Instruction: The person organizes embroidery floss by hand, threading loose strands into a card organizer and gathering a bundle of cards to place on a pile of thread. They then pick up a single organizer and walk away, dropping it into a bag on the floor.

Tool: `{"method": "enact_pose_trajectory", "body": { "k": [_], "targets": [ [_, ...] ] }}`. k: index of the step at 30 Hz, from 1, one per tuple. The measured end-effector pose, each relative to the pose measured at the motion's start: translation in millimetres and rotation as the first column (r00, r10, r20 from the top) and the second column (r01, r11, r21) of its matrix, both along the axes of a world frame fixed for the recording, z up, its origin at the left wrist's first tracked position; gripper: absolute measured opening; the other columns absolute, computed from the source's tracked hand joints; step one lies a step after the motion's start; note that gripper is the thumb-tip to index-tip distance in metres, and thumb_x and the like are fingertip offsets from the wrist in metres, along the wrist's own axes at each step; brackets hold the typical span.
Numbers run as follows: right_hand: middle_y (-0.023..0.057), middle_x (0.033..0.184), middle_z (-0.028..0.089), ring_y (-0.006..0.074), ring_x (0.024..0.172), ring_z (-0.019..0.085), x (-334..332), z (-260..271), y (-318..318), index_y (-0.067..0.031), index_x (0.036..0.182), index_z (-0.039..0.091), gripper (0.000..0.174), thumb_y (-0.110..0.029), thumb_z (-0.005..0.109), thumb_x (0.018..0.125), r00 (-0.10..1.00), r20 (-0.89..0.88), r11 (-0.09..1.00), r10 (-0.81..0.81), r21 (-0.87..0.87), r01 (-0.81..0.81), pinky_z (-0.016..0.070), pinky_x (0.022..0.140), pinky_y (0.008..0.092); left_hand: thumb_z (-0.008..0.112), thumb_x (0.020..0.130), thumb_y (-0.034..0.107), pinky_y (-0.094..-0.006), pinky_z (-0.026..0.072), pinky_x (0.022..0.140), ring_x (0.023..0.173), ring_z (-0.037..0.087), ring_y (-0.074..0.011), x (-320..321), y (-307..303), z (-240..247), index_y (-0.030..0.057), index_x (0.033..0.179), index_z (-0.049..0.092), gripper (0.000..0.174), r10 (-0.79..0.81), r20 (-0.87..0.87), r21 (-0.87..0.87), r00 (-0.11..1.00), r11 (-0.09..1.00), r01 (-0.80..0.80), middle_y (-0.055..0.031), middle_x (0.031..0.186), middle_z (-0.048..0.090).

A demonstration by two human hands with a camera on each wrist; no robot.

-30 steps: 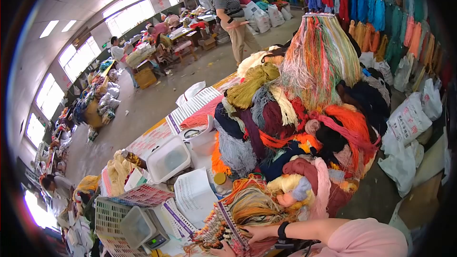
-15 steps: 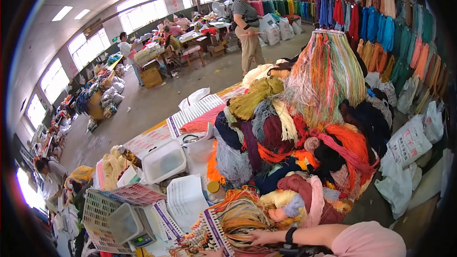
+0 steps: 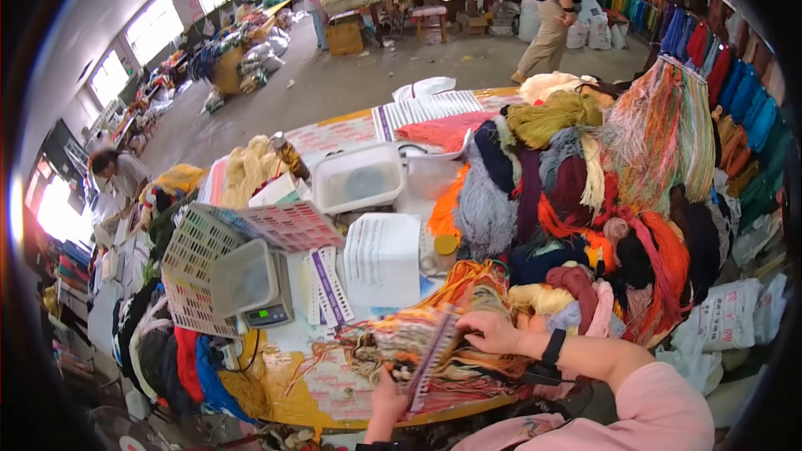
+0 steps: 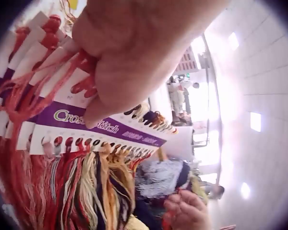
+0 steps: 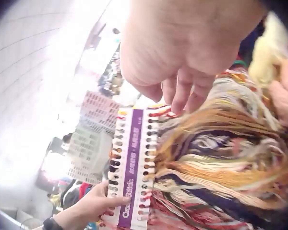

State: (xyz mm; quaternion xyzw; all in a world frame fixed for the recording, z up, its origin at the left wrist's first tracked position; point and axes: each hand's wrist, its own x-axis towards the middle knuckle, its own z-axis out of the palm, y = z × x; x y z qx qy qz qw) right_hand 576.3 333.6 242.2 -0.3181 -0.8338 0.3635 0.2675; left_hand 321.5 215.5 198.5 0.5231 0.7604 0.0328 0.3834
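Observation:
My left hand (image 3: 391,399) grips a stack of white thread cards with a purple "Cross Stitch" band (image 4: 93,122), thumb over the front card. Red strands loop over the cards in the left wrist view. Embroidery threads (image 5: 216,167) in ochre, cream, navy and red hang from the punched holes and spread to the right. My right hand (image 3: 493,332) is by the far end of the cards, fingers bent, above the threads. In the right wrist view, red strands at the card's end pass right below the right hand's fingertips (image 5: 180,108); I cannot tell whether they are pinched.
A large pile of yarn skeins (image 3: 535,200) covers the table's right side. Ahead are a printed sheet (image 3: 383,263), a lidded jar (image 3: 445,245) and a white tub (image 3: 359,177). To the left stand a plastic basket (image 3: 196,255) and a digital scale (image 3: 271,315).
The head view has swung left and down. My right hand moved from the card's edge onto the threads, then back by the card's far end. The cards now stand tilted in my left hand.

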Motion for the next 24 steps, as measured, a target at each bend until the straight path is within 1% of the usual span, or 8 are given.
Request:
{"method": "enact_pose_trajectory", "body": {
  "k": [2,5,6,9,10,14,21,24],
  "targets": [
    [0.0123,0.107,0.049,0.0274,0.095,0.052,-29,17,-4,-0.0052,0.109,0.045,0.047,-0.009,0.061,0.065,0.974,0.093,0.963,0.208,0.153,-0.221,0.0429,0.077,0.0408,0.067,0.064,0.033,-0.0382,0.0433,0.075,0.094,0.052,-0.0339,1,-7,-8,-0.0012,0.129,0.013,0.091,-0.139,0.02,-0.039,0.99,0.989,0.14,-0.0207,0.109,0.05],
    [0.0122,0.119,0.042,0.0271,0.113,0.039,-75,20,-11,-0.005,0.117,0.041,0.058,-0.017,0.061,0.064,0.782,0.35,0.773,0.515,0.205,-0.6,0.0284,0.093,0.0444,0.07,0.061,0.032,-0.0404,0.0413,0.08,0.106,0.042,-0.0378,22,-17,-45,-0.0042,0.128,0.008,0.098,-0.137,-0.038,-0.079,0.99,0.988,0.134,-0.0245,0.122,0.032],
    [0.0116,0.126,0.036,0.0242,0.123,0.026,-85,4,-11,-0.0047,0.123,0.034,0.068,-0.023,0.061,0.064,0.644,0.523,0.711,0.558,0.098,-0.696,0.0147,0.1,0.0435,0.072,0.058,0.034,-0.0444,0.0354,0.087,0.112,0.035,-0.0385,22,-25,-75,-0.0053,0.128,0.005,0.105,-0.117,-0.062,-0.002,0.991,0.993,0.117,-0.0248,0.124,0.028],
    [0.011,0.127,0.035,0.0238,0.123,0.026,-95,-54,-2,-0.005,0.126,0.031,0.07,-0.023,0.059,0.065,0.592,0.688,0.622,0.421,0.256,-0.74,0.0141,0.101,0.0424,0.073,0.056,0.037,-0.0485,0.0265,0.092,0.116,0.03,-0.036,17,-23,-68,-0.0045,0.128,0.004,0.108,-0.084,-0.145,0.093,0.986,0.991,0.099,-0.0238,0.125,0.026],
    [0.0104,0.127,0.035,0.0234,0.122,0.027,-104,-53,3,-0.0048,0.125,0.032,0.064,-0.021,0.055,0.068,0.583,0.705,0.619,0.404,0.258,-0.742,0.0135,0.101,0.0422,0.072,0.057,0.04,-0.0511,0.0194,0.095,0.119,0.024,-0.0349,12,-23,-67,-0.0043,0.129,0.004,0.108,-0.074,-0.083,0.064,0.994,0.995,0.08,-0.0238,0.128,0.022],
    [0.0092,0.127,0.035,0.024,0.121,0.028,-133,-53,5,-0.0051,0.122,0.036,0.055,-0.018,0.052,0.071,0.488,0.77,0.548,0.412,0.219,-0.807,0.0169,0.099,0.0425,0.064,0.06,0.054,-0.0507,0.0165,0.096,0.123,0.018,-0.0358,0,-27,-48,-0.0034,0.129,0.002,0.109,-0.122,0.072,0.008,0.99,0.993,0.122,-0.0244,0.132,0.014],
    [0.0084,0.128,0.034,0.0235,0.121,0.028,-120,-55,-2,-0.0058,0.121,0.038,0.054,-0.022,0.051,0.071,0.532,0.75,0.622,0.393,0.209,-0.755,0.0206,0.097,0.0421,0.049,0.074,0.053,-0.0511,0.0158,0.096,0.122,0.019,-0.0379,-25,-28,-100,-0.0023,0.13,0.005,0.09,0.144,0.499,0.071,0.854,0.976,-0.206,-0.0224,0.134,0.015],
    [0.008,0.129,0.034,0.0238,0.122,0.027,-112,-37,-9,-0.0069,0.122,0.037,0.053,-0.022,0.05,0.073,0.523,0.769,0.618,0.367,0.219,-0.755,0.0193,0.098,0.0425,0.043,0.076,0.055,-0.0508,0.0145,0.097,0.122,0.017,-0.0379,-22,-24,-93,-0.0021,0.13,0.004,0.088,0.118,0.35,0.013,0.929,0.991,-0.131,-0.0213,0.135,0.013]
  ]
}}
